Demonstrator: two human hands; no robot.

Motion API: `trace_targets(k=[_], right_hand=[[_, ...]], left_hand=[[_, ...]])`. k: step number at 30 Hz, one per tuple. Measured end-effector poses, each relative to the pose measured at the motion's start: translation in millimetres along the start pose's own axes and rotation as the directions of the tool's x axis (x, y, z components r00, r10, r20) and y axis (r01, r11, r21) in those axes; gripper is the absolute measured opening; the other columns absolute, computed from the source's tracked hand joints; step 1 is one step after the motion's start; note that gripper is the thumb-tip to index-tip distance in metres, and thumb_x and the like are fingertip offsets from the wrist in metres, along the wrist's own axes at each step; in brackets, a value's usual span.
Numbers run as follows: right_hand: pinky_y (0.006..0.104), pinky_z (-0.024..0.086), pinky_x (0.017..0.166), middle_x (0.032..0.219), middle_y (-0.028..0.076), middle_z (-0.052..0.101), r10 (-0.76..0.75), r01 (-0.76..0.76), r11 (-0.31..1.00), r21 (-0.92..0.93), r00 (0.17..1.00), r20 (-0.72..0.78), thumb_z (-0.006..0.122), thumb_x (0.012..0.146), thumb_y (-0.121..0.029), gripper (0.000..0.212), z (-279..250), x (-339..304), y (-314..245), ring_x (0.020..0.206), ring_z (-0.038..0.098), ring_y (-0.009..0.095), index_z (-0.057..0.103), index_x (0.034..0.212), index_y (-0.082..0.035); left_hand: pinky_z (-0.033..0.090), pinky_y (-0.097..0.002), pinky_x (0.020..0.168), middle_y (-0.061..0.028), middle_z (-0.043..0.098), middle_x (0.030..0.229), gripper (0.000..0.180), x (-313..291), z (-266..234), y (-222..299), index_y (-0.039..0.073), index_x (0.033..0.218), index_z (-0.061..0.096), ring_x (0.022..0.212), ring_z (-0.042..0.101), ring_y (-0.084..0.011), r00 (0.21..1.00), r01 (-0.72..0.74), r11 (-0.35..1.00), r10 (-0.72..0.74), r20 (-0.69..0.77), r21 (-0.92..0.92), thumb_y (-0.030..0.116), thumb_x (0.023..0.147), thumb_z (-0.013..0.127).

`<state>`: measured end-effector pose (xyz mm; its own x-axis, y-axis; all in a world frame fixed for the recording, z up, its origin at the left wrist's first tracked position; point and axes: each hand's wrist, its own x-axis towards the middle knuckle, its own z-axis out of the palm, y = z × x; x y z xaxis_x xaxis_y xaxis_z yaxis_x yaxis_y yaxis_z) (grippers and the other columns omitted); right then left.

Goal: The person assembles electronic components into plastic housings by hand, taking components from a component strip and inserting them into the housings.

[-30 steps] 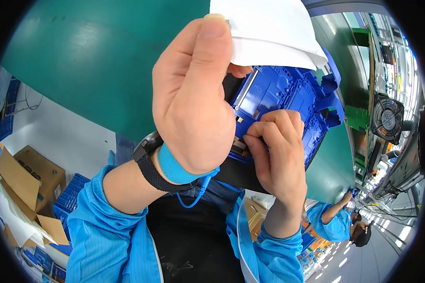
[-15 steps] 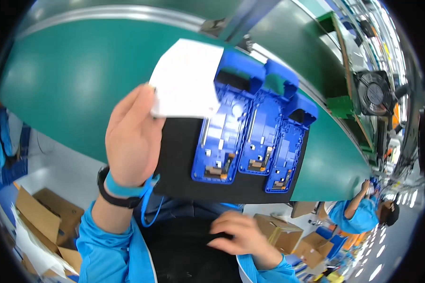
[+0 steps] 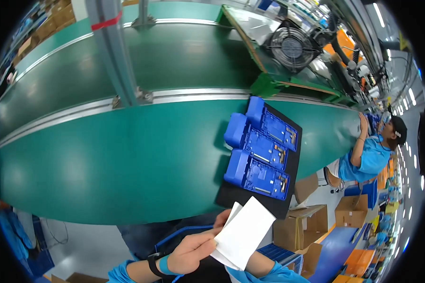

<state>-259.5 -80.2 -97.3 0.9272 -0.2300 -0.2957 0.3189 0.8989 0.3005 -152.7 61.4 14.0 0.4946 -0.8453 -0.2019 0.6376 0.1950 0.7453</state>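
Observation:
My left hand (image 3: 190,253) is closed on white paper (image 3: 249,231), with the thumb pressed on its lower left edge. The paper shows at least two layers, slightly fanned; whether it is folded or separate sheets I cannot tell. My right hand is mostly behind the paper. Fingers (image 3: 222,218) showing past its upper left edge look like the right hand's, but their grip is hidden. Beyond the paper, three blue plastic device housings (image 3: 259,177) lie in a row on a black mat (image 3: 229,194), open insides up, with small ribbon connectors at their right ends.
The mat lies on a green workbench (image 3: 104,174). A grey metal post (image 3: 111,56) rises at the bench's back rail. A black fan (image 3: 293,46) stands on a green-edged shelf. Cardboard boxes (image 3: 288,231) stand at lower right. Another person (image 3: 370,158) sits at the far right.
The view has turned and shifted, so the housings appear farther right. The white paper has come from over the housings to close in front of me, and my right hand has moved behind it.

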Motion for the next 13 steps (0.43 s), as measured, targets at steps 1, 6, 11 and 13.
trace_targets(k=[1, 6, 11, 13], right_hand=[[0.0327, 0.057, 0.072, 0.096, 0.014, 0.066, -0.014, 0.014, 1.000, 0.002, 1.000, 0.018, 0.048, 0.101, -0.041, 0.044, 9.3, 0.6, -1.4, 0.081, 0.066, 0.021, 0.061, 0.103, 0.001], [0.0301, 0.043, 0.050, 0.078, 0.009, 0.065, -0.548, 0.206, 0.356, -0.912, 0.836, -0.025, 0.048, 0.103, -0.039, 0.038, 29.8, -5.7, -62.1, 0.058, 0.057, 0.015, 0.059, 0.094, -0.004], [0.0323, 0.044, 0.053, 0.087, 0.009, 0.067, -0.771, 0.338, 0.188, -0.922, 0.633, 0.075, 0.047, 0.103, -0.035, 0.033, 61.2, 6.1, -96.0, 0.067, 0.062, 0.016, 0.056, 0.105, -0.003], [0.0329, 0.049, 0.058, 0.091, 0.010, 0.068, -0.805, 0.398, 0.115, -0.910, 0.574, 0.149, 0.047, 0.103, -0.034, 0.033, 69.5, 3.2, -104.4, 0.072, 0.065, 0.017, 0.056, 0.107, -0.003]], left_hand=[[0.041, -0.0257, 0.076, -0.0047, 0.062, 0.093, 0.026, -1.4, -0.9, 3.3, -0.008, 0.107, 0.061, 0.084, 0.052, -0.0089, 1.000, 0.002, 1.000, -0.002, 0.020, 0.010, 0.014, 0.101, 0.048], [0.038, -0.0297, 0.051, -0.0100, 0.060, 0.072, 0.025, -11.2, -37.9, 20.6, -0.010, 0.106, 0.061, 0.054, 0.047, -0.0153, 0.885, -0.355, 0.685, 0.466, -0.009, 0.636, 0.006, 0.095, 0.045], [0.044, -0.0333, 0.073, -0.0140, 0.061, 0.090, 0.025, -15.4, -95.8, 38.4, -0.011, 0.111, 0.059, 0.083, 0.054, -0.0164, 0.628, -0.158, 0.289, 0.767, -0.130, 0.944, 0.008, 0.099, 0.047], [0.045, -0.0361, 0.076, -0.0174, 0.062, 0.101, 0.027, -15.8, -108.1, 65.5, -0.008, 0.115, 0.057, 0.085, 0.058, -0.0232, 0.713, -0.033, 0.412, 0.648, -0.268, 0.910, 0.011, 0.097, 0.051]])
